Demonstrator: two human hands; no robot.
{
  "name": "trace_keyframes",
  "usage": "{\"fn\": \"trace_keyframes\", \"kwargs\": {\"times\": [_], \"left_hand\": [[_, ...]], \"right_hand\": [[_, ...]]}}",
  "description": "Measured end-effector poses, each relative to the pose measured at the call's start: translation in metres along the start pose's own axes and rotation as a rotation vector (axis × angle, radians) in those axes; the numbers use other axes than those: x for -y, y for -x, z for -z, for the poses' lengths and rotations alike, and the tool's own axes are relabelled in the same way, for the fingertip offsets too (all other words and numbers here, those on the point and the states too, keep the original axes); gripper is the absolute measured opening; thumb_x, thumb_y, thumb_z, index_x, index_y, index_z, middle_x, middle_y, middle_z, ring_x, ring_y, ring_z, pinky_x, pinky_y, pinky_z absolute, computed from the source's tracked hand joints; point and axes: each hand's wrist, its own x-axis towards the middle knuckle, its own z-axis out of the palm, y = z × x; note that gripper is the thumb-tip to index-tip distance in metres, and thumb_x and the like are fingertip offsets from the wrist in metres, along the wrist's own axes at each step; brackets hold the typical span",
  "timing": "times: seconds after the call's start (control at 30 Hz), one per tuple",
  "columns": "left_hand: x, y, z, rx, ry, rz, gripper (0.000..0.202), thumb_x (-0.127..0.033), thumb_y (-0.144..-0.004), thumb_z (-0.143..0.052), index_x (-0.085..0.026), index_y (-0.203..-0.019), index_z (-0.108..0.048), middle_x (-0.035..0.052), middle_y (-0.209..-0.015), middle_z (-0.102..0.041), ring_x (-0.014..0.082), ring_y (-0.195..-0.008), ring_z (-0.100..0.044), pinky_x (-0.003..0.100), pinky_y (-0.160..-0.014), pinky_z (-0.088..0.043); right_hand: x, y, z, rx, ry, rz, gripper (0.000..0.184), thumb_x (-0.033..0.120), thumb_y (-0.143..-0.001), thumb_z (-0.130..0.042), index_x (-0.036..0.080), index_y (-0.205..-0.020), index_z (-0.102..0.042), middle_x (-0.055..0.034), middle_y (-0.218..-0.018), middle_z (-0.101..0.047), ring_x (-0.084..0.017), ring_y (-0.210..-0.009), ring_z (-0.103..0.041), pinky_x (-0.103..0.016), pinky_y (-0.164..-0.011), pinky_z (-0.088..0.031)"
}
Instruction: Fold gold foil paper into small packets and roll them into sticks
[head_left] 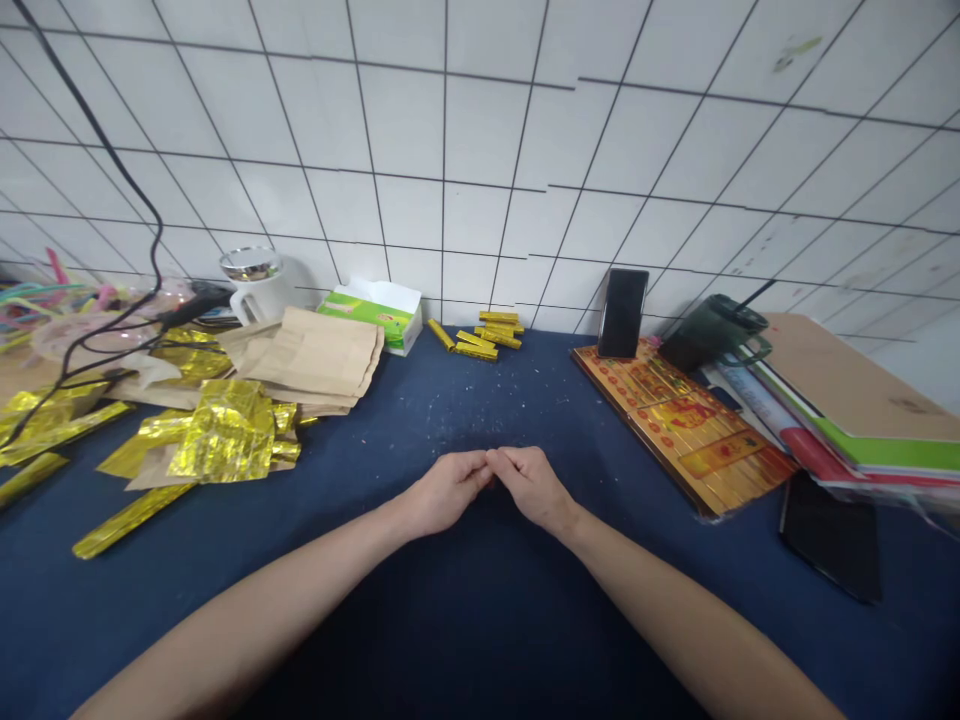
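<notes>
While curled inward, the left hand (448,491) touches the right hand (532,489).

Bright, even light is washing over the white wall tiles (480,130), the gold foil (225,435) is glinting, and the hands (489,485) are casting only faint shadows, while wide-angle distortion is bending the tile lines and the stacked notebooks (847,420) are blurring at the right edge.
</notes>
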Motion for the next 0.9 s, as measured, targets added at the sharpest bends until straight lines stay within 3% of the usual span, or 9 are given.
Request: {"fn": "trace_keyframes", "kwargs": {"times": [0.27,0.6,0.9], "left_hand": [[0.000,0.001,0.007,-0.061,-0.141,0.048,0.024,-0.029,-0.086,-0.038,-0.019,-0.066,-0.047,-0.0026,-0.059,-0.046,0.0117,-0.055,-0.041,0.023,-0.054,-0.028],[0.005,-0.006,0.014,-0.020,-0.113,0.100,0.035,-0.039,-0.088,-0.031,-0.016,-0.067,-0.049,-0.0058,-0.051,-0.035,0.0089,-0.047,-0.033,0.020,-0.046,-0.027],[0.013,-0.008,0.016,-0.090,-0.099,0.120,0.040,-0.045,-0.087,-0.027,-0.016,-0.068,-0.049,-0.0062,-0.046,-0.035,0.0087,-0.042,-0.033,0.019,-0.043,-0.026]], "right_hand": [[-0.002,-0.002,-0.003,-0.145,-0.064,-0.038,0.045,0.048,-0.086,-0.038,0.020,-0.051,-0.032,0.0052,-0.050,-0.029,-0.008,-0.047,-0.027,-0.024,-0.045,-0.025],[-0.007,-0.004,-0.001,-0.280,-0.113,-0.063,0.049,0.051,-0.085,-0.038,0.021,-0.048,-0.032,0.0058,-0.045,-0.030,-0.008,-0.043,-0.027,-0.024,-0.043,-0.024],[-0.011,-0.005,0.001,-0.368,-0.145,-0.064,0.049,0.051,-0.085,-0.038,0.020,-0.048,-0.034,0.0055,-0.044,-0.032,-0.008,-0.041,-0.027,-0.024,-0.043,-0.024]]}}
